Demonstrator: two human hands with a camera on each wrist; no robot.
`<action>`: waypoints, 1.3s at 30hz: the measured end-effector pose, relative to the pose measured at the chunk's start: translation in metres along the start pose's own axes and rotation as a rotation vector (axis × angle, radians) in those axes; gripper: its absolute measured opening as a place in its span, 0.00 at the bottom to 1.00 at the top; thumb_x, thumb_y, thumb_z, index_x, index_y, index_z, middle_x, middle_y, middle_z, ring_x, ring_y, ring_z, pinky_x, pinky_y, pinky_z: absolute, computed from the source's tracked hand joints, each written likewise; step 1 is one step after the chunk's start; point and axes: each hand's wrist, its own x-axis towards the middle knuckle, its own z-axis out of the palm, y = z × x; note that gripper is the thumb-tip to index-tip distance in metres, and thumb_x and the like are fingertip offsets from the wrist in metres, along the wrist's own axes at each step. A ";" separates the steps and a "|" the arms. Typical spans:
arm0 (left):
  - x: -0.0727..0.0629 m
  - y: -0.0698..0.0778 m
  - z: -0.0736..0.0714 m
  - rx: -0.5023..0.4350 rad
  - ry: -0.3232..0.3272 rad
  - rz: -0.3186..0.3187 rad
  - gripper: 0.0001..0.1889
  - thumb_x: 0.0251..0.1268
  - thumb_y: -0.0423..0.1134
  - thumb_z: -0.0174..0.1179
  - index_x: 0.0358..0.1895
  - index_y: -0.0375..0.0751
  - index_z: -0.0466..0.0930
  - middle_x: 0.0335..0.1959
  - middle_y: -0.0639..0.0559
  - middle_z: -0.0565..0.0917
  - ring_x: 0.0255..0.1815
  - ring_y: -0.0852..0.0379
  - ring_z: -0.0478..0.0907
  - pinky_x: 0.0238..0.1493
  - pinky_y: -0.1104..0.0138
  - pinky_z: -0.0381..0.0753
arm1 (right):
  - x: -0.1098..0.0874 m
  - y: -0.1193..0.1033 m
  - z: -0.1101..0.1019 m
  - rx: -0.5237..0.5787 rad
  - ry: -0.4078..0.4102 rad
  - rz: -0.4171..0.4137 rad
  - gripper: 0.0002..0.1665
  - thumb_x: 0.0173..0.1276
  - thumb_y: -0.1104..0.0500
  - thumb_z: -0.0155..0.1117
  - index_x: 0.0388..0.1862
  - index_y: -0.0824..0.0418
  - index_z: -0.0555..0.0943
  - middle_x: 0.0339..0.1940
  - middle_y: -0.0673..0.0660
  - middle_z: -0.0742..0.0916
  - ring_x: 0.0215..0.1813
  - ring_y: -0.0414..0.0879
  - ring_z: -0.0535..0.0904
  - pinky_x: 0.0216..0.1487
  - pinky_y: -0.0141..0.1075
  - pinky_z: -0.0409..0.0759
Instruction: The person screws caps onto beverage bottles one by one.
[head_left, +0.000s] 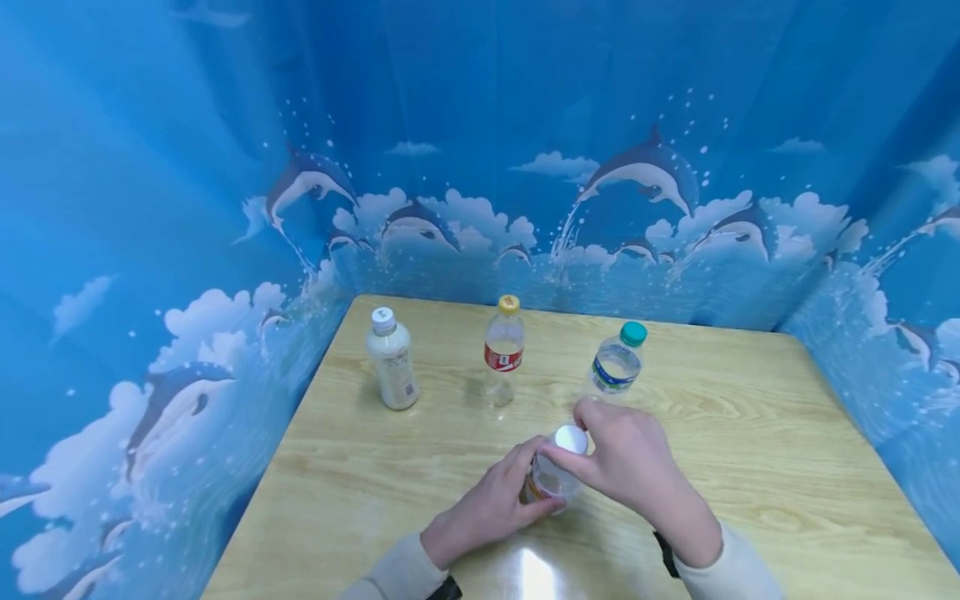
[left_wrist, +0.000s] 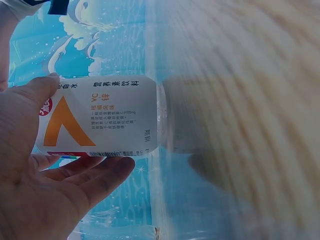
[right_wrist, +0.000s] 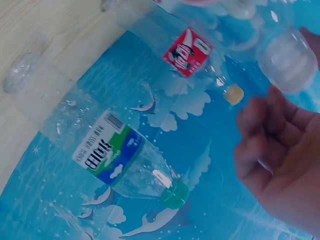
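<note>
Near the front of the table, my left hand (head_left: 491, 504) grips a drink bottle (head_left: 555, 479) around its body. In the left wrist view this bottle (left_wrist: 107, 117) shows a white label with an orange chevron, and its base is at the wood surface. The thumb and fingers of my right hand (head_left: 633, 458) are at either side of its white cap (head_left: 572, 438), pinching it. In the right wrist view the cap (right_wrist: 287, 62) appears beside the right hand (right_wrist: 280, 155), whose other fingers are curled.
Behind the hands stand a white milky bottle (head_left: 393, 367), a clear bottle with a yellow cap and red label (head_left: 503, 354), and a clear bottle with a green cap (head_left: 617, 367). The wooden table (head_left: 757, 442) meets a blue dolphin-print curtain (head_left: 480, 125).
</note>
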 end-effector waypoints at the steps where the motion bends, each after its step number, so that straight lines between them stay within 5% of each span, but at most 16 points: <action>1: 0.000 0.000 0.000 -0.008 0.001 0.002 0.39 0.74 0.56 0.65 0.79 0.47 0.58 0.68 0.49 0.78 0.64 0.57 0.80 0.68 0.63 0.82 | 0.000 0.000 0.002 -0.046 0.036 -0.016 0.38 0.70 0.20 0.55 0.21 0.50 0.67 0.15 0.38 0.61 0.19 0.31 0.50 0.19 0.25 0.48; 3: -0.001 0.000 0.000 -0.011 0.001 0.001 0.39 0.74 0.56 0.65 0.80 0.47 0.58 0.69 0.50 0.77 0.65 0.57 0.80 0.69 0.62 0.81 | -0.001 -0.001 0.005 -0.124 0.072 -0.027 0.42 0.70 0.16 0.47 0.20 0.50 0.65 0.14 0.40 0.60 0.18 0.33 0.48 0.19 0.27 0.45; 6: -0.001 0.000 0.001 -0.013 -0.008 -0.021 0.40 0.74 0.57 0.64 0.81 0.47 0.57 0.70 0.49 0.77 0.66 0.56 0.79 0.69 0.61 0.81 | -0.002 -0.003 -0.002 -0.138 0.004 0.009 0.44 0.67 0.14 0.48 0.27 0.53 0.76 0.17 0.43 0.74 0.17 0.34 0.56 0.17 0.27 0.49; 9: -0.001 0.000 0.001 0.000 -0.013 -0.039 0.41 0.74 0.59 0.63 0.81 0.45 0.57 0.71 0.47 0.77 0.66 0.54 0.80 0.68 0.60 0.82 | -0.003 -0.006 -0.016 -0.014 -0.171 0.055 0.37 0.67 0.23 0.64 0.53 0.53 0.85 0.41 0.48 0.89 0.25 0.39 0.77 0.20 0.28 0.69; 12: 0.001 0.000 0.001 0.007 -0.010 -0.039 0.41 0.74 0.58 0.63 0.80 0.43 0.57 0.68 0.47 0.78 0.65 0.54 0.81 0.67 0.61 0.83 | -0.002 -0.005 -0.028 0.147 -0.309 0.062 0.35 0.65 0.43 0.78 0.68 0.52 0.81 0.61 0.50 0.87 0.47 0.45 0.88 0.38 0.36 0.87; 14: 0.001 0.000 0.001 0.001 -0.007 -0.033 0.41 0.74 0.57 0.64 0.80 0.43 0.57 0.67 0.47 0.78 0.64 0.56 0.81 0.66 0.62 0.83 | -0.002 -0.004 -0.031 0.234 -0.347 0.038 0.32 0.66 0.54 0.78 0.69 0.54 0.81 0.62 0.51 0.86 0.52 0.44 0.87 0.45 0.38 0.89; 17: 0.001 0.000 0.000 -0.010 -0.008 -0.038 0.41 0.74 0.57 0.65 0.80 0.44 0.57 0.66 0.49 0.78 0.63 0.58 0.80 0.65 0.64 0.83 | -0.002 -0.002 -0.031 0.312 -0.372 0.025 0.27 0.68 0.61 0.76 0.65 0.57 0.83 0.58 0.51 0.86 0.47 0.39 0.84 0.42 0.33 0.87; 24: 0.001 0.001 -0.001 -0.013 -0.012 -0.034 0.41 0.75 0.56 0.64 0.81 0.44 0.57 0.67 0.48 0.78 0.62 0.58 0.81 0.65 0.64 0.83 | -0.001 0.000 -0.032 0.378 -0.394 0.025 0.23 0.70 0.63 0.74 0.63 0.59 0.83 0.49 0.47 0.84 0.41 0.32 0.78 0.37 0.29 0.82; 33: 0.001 0.002 -0.002 0.019 -0.006 0.000 0.41 0.74 0.55 0.66 0.80 0.43 0.57 0.66 0.47 0.79 0.61 0.57 0.81 0.63 0.64 0.84 | 0.001 0.003 -0.041 0.395 -0.499 -0.030 0.24 0.79 0.65 0.63 0.71 0.56 0.79 0.68 0.54 0.83 0.67 0.52 0.82 0.60 0.48 0.87; 39: 0.000 -0.001 -0.002 0.028 -0.008 0.001 0.41 0.74 0.55 0.65 0.81 0.42 0.57 0.68 0.46 0.78 0.63 0.56 0.81 0.65 0.63 0.83 | -0.001 0.009 -0.039 0.490 -0.446 -0.034 0.25 0.75 0.67 0.66 0.68 0.54 0.79 0.65 0.52 0.84 0.60 0.44 0.83 0.54 0.40 0.88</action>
